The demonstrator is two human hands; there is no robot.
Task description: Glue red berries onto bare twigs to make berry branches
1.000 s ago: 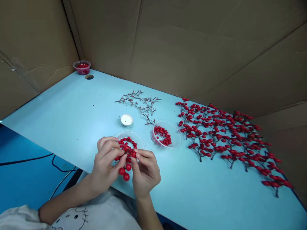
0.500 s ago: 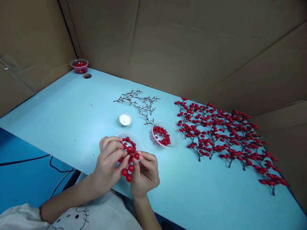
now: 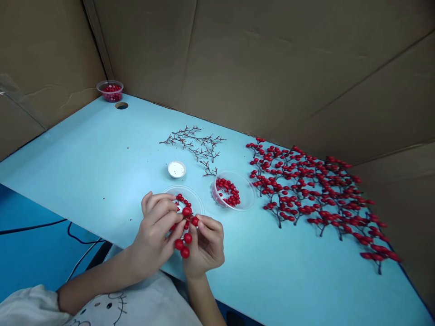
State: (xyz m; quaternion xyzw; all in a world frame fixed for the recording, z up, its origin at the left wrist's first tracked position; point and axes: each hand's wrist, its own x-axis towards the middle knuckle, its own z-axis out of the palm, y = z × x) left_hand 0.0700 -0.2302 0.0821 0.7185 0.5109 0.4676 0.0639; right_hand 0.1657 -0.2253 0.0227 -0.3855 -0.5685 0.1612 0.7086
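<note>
Near the table's front edge, my left hand (image 3: pixel 154 231) pinches a berry branch whose thin stem is mostly covered by the fingers. Several round red berries (image 3: pixel 185 251) hang from it between my hands. My right hand (image 3: pixel 205 244) has a red berry (image 3: pixel 195 221) between thumb and forefinger, up against the same branch; whether it is fixed to the stem I cannot tell. Directly behind the hands stands a clear plastic bowl (image 3: pixel 197 199) with loose red berries, partly hidden by my left hand. A second clear bowl (image 3: pixel 247 194) with red berries stands to its right.
A small white dish (image 3: pixel 176 170) sits behind the near bowl. Bare brown branches (image 3: pixel 204 140) lie farther back. Many berry-covered branches (image 3: pixel 306 181) spread over the right side. Another tub of berries (image 3: pixel 110 93) stands in the far left corner, beside a table hole (image 3: pixel 121 105). Cardboard walls (image 3: pixel 254 68) enclose the table.
The view has shifted slightly. The berries between my hands have moved a little to the right and turned slightly; both hands keep nearly the same grip.
</note>
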